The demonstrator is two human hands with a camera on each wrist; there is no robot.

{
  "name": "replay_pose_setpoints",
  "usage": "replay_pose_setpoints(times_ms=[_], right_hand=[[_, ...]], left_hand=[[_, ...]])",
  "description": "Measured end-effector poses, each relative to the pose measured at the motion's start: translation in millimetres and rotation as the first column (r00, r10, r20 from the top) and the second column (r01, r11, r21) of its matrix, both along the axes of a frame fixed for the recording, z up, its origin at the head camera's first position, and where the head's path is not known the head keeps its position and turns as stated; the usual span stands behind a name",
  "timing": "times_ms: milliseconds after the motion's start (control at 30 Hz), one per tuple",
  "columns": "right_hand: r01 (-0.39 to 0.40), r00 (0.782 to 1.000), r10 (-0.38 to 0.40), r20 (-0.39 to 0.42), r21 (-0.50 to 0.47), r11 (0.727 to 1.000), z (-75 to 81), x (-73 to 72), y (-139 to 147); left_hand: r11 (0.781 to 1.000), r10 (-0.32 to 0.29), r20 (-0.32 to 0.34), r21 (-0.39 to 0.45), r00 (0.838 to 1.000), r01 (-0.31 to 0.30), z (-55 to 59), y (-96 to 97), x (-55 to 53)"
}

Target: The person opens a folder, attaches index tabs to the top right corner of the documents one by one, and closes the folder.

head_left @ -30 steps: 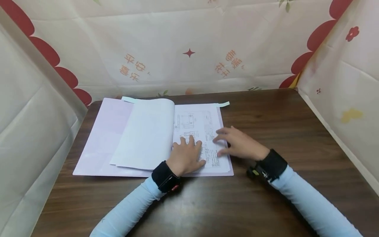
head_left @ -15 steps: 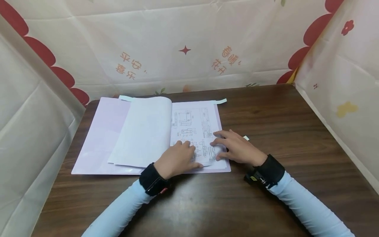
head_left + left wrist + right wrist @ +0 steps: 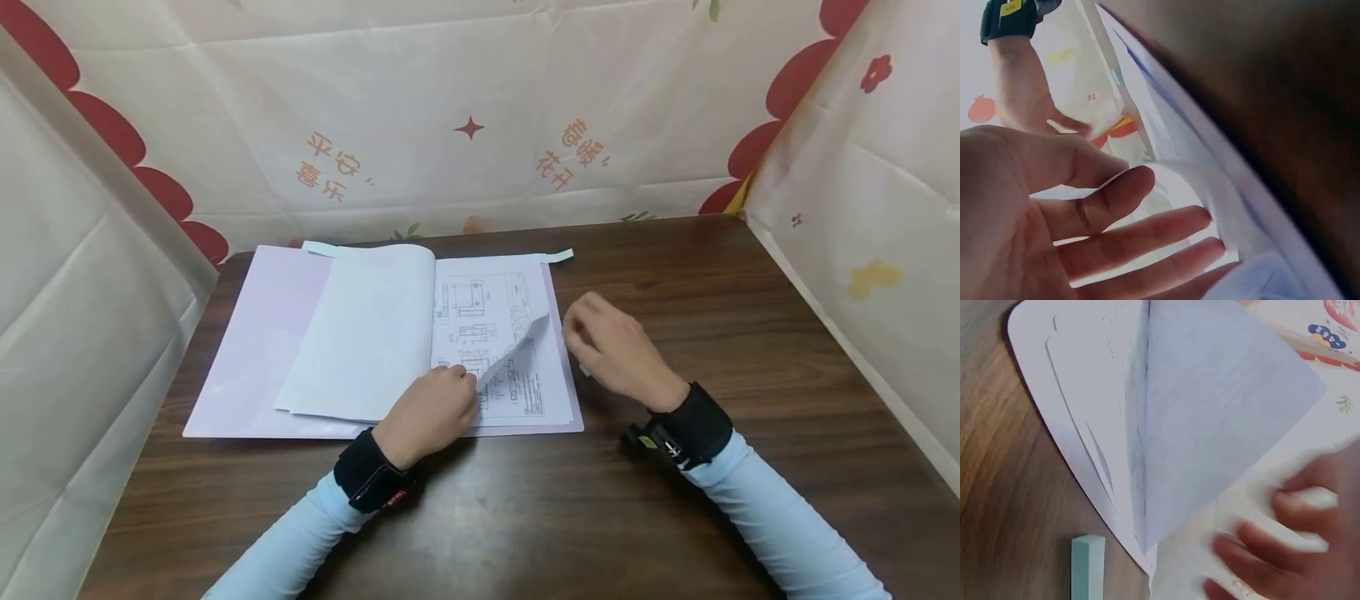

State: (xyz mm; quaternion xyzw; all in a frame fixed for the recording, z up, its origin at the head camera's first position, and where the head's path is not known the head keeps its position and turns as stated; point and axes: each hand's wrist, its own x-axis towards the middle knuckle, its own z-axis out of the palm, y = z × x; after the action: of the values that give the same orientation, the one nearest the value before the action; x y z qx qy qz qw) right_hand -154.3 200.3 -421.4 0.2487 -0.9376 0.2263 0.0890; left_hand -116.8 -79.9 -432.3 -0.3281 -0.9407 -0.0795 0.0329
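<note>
A lilac folder (image 3: 225, 392) lies spread on the table, with white sheets turned over on its left side and technical drawings (image 3: 472, 297) on its right. My left hand (image 3: 429, 412) is at the lower part of the drawing sheets. In the left wrist view its thumb and index finger pinch the edge of a page (image 3: 1175, 178), which bends up. The raised page (image 3: 1222, 406) stands as a tall flap in the right wrist view. My right hand (image 3: 615, 346) is just past the folder's right edge, its fingers loosely curled, blurred and apart from the page.
A pale green strip (image 3: 558, 257) sticks out at the folder's top right, another strip (image 3: 321, 248) at its top left. A pale green piece (image 3: 1088, 569) lies beside the folder near the right hand. Printed cloth (image 3: 420, 100) hangs behind and beside the brown table (image 3: 675, 275).
My left hand has drawn back left, fingers curling, and the page's right part has lifted off the sheets below. My right hand has moved off the paper to the right.
</note>
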Motion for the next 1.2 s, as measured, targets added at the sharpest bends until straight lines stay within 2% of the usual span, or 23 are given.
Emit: replay_pose_setpoints(times_ms=[67, 167, 300, 400, 533, 700, 867, 1033, 1200], right_hand=[[-0.049, 0.998, 0.045, 0.053, 0.08, 0.996, -2.7, 0.7, -1], [-0.135, 0.986, 0.112, 0.125, 0.193, 0.972, -11.7, 2.4, -5], [-0.132, 0.987, 0.104, 0.125, 0.237, 0.962, -20.6, 3.5, -10], [-0.119, 0.988, 0.091, 0.127, 0.234, 0.965, -22.5, 4.0, -13], [-0.112, 0.987, 0.081, 0.139, 0.23, 0.967, -23.2, 3.8, -15], [-0.089, 0.988, 0.057, 0.144, 0.225, 0.97, -24.3, 2.9, -15], [-0.084, 0.987, 0.05, 0.151, 0.225, 0.971, -25.5, 2.6, -15], [-0.084, 0.989, 0.052, 0.142, 0.229, 0.97, -24.1, 2.3, -15], [-0.098, 0.989, 0.068, 0.134, 0.232, 0.968, -23.9, 1.6, -13]], left_hand=[[0.999, 0.035, -0.013, 0.018, 0.999, -0.035, 0.9, -1.1, 2.2], [0.996, 0.086, -0.093, 0.036, 0.992, -0.083, 2.9, -4.2, 6.2], [0.982, 0.187, -0.225, 0.051, 0.956, -0.18, 6.2, -16.7, 12.5], [0.965, 0.262, -0.264, 0.058, 0.928, -0.256, 9.0, -31.4, 17.3], [0.935, 0.355, -0.253, 0.083, 0.9, -0.346, 8.8, -52.6, 24.1], [0.9, 0.436, -0.202, 0.096, 0.877, -0.425, 2.4, -73.7, 29.5], [0.879, 0.475, -0.156, 0.037, 0.866, -0.476, -2.7, -83.9, 31.6], [0.869, 0.491, -0.11, -0.003, 0.864, -0.495, -4.7, -87.3, 33.9], [0.864, 0.496, -0.118, -0.027, 0.86, -0.503, -5.2, -90.4, 37.8]])
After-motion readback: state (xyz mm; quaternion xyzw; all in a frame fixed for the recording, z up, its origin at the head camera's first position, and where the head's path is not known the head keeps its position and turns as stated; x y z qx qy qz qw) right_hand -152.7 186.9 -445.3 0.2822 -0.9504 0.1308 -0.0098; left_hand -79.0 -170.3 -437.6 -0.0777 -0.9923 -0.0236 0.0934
